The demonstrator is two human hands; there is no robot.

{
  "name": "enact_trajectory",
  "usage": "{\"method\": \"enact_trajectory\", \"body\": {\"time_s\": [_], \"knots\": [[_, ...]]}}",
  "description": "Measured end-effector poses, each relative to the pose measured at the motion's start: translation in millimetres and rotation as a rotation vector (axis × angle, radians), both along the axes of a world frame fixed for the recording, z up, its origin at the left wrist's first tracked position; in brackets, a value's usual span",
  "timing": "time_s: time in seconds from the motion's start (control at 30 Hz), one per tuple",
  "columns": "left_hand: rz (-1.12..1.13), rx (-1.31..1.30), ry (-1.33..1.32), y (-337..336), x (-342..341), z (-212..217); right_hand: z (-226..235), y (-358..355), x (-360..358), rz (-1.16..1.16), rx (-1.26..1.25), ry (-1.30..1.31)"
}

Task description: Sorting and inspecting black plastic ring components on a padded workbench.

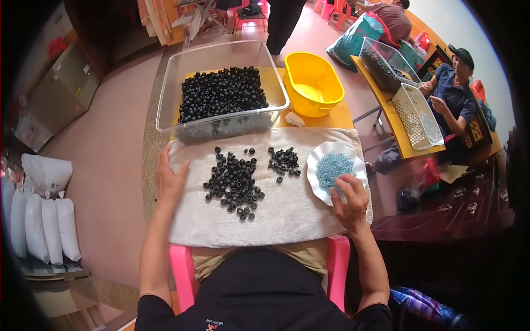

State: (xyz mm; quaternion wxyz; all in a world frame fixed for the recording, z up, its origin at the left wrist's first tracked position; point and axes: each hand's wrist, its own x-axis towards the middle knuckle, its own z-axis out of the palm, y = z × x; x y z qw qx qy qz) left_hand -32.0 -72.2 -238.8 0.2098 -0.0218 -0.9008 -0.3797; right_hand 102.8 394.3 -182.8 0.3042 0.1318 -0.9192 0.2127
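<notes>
My left hand (171,176) rests at the left edge of the white cloth (292,223), with its thumb apart from the other fingers and nothing held. My right hand (352,203) reaches over the near rim of a white scalloped plate (313,185). Its thumb and fingers are bent together, the tips beside small light-blue beads (333,165). Anything between those fingertips is too small to make out. On the cloth lie a large loose pile of black round beads (234,179), some with visible holes, and a smaller black pile (284,160).
Behind the cloth stand a clear plastic tub (221,114) of black beads and a yellow oval basin (314,105). A crumpled white tissue (295,118) lies between them. To the right, a person (452,94) sits by a perforated white basket (409,118). White sacks (49,223) stand at left.
</notes>
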Motion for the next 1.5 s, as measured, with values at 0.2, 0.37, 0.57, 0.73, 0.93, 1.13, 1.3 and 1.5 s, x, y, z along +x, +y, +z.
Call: {"method": "enact_trajectory", "body": {"time_s": [0.2,0.37,0.57,0.73,0.93,1.13,1.3,1.5], "knots": [[-0.073,-0.282,0.023,-3.8,13.1,1.3,-9.8,6.7,14.7,-0.062,-0.013,0.008],[-0.068,-0.311,0.009,-2.6,23.3,8.4,-7.7,18.4,25.3,-0.124,-0.002,0.052],[-0.081,-0.336,0.027,-0.7,32.7,12.3,-30.6,45.4,35.2,-0.251,-0.088,0.108],[-0.071,-0.334,0.041,5.6,41.1,13.6,-51.6,59.5,41.6,-0.317,-0.181,0.105],[-0.062,-0.278,0.041,13.5,50.6,20.2,-57.4,62.8,45.0,-0.323,-0.239,0.112],[-0.086,-0.245,0.061,25.5,60.1,29.0,-58.9,63.2,44.4,-0.319,-0.26,0.118],[-0.102,-0.198,0.108,34.0,64.1,25.9,-65.1,66.6,42.5,-0.309,-0.241,0.134],[-0.142,-0.124,0.143,45.1,69.5,24.9,-65.3,64.0,41.9,-0.305,-0.266,0.131]]}}
